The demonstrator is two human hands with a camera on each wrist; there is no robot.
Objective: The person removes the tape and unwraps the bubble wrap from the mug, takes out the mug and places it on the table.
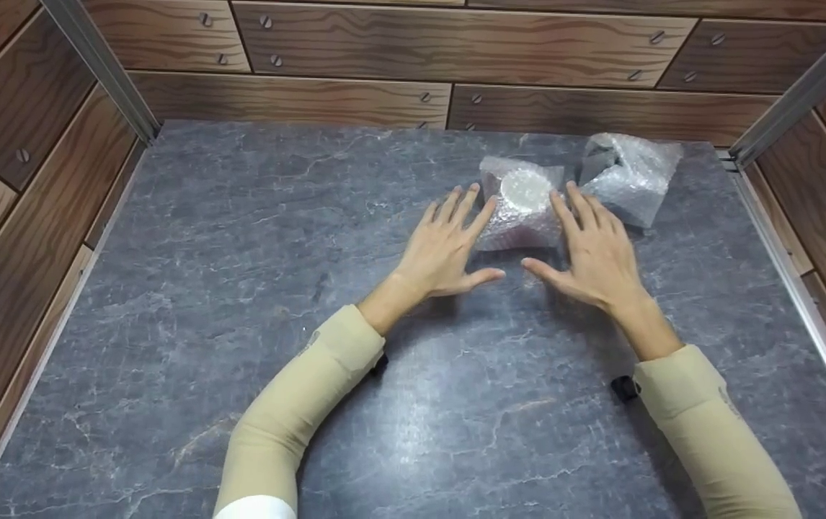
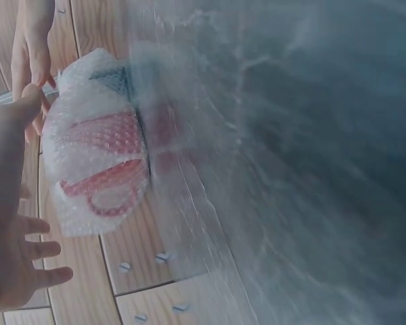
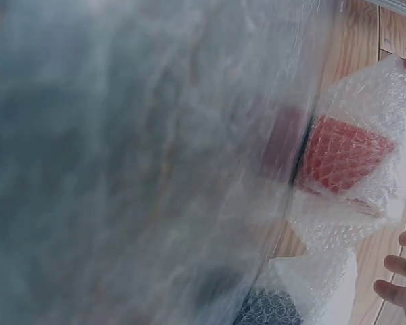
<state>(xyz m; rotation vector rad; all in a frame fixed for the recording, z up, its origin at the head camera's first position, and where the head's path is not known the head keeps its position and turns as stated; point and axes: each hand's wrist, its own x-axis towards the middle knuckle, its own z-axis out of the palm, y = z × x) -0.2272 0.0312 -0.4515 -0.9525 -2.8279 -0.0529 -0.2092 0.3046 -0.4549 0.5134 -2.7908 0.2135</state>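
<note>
**Both hands spread either side of a bubble-wrapped bundle, nothing gripped**

Wood-print walls (image 1: 456,47) surround the dark marbled tabletop (image 1: 240,252) at the back and both sides. Beige left sleeve (image 1: 298,396) and right sleeve (image 1: 701,411) reach in from the bottom of the head view.

Left hand (image 1: 438,249): wide, fingers extended, thumb out toward the middle, holding nothing. Right hand (image 1: 600,252): same, mirrored, also holding nothing. Thumb tips point at each other, gap between. Placement on both sides looks meant to frame or steady the bundle; can't tell if fingertips actually touch the wrap.

Second bundle (image 1: 636,173): far right, just beside the first, past the right hand's fingers. Wrap looks looser, dark item (image 3: 267,308) inside.

Wrapped bundle (image 1: 521,236): between the hands, ahead of the thumbs, level with the fingers. Left index at its left side, right index at its right. Wrap presumably there for cushioning, contents likely breakable. Red item (image 3: 345,152) shows through; left wrist view gives a looped red handle (image 2: 111,212), so probably a cup. Pale round patch (image 1: 526,189) on top; rim or base, unclear.
</note>
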